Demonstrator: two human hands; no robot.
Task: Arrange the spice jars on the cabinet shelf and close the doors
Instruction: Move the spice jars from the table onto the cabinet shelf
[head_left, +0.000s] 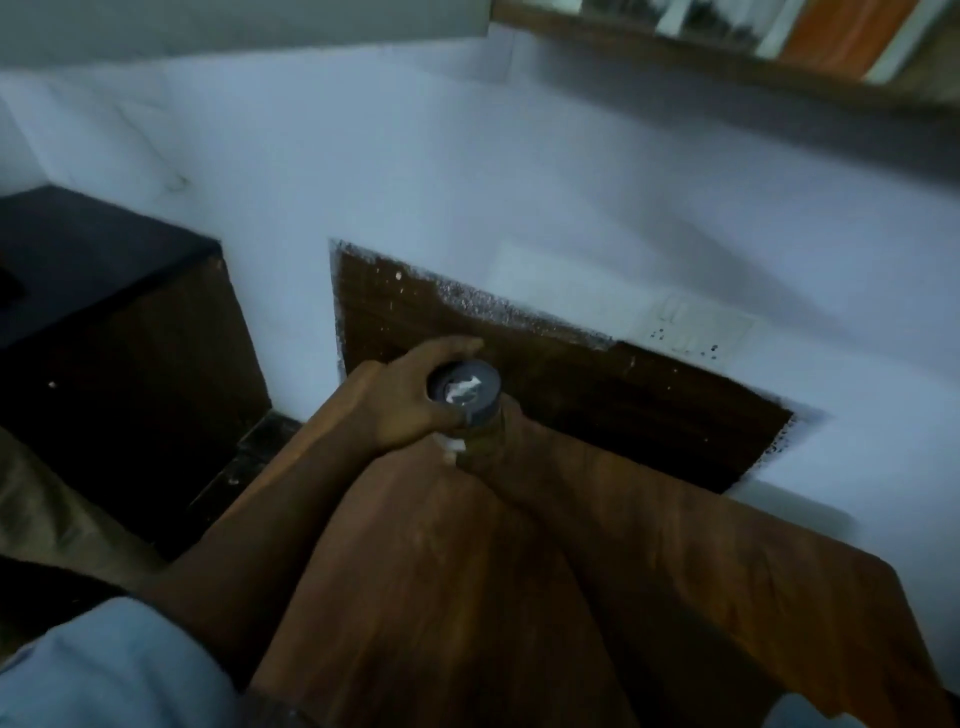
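While the left hand (400, 400) grasps the clear amber spice jar with a dark round lid (464, 389) near its top, the jar sits upright at the far end of a brown wooden cabinet door (467, 597). Right hand is hidden, so I can't tell its state.

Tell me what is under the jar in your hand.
The left hand grips the jar below its dark lid; a brown wooden panel shows beneath. The jar's base is hidden.
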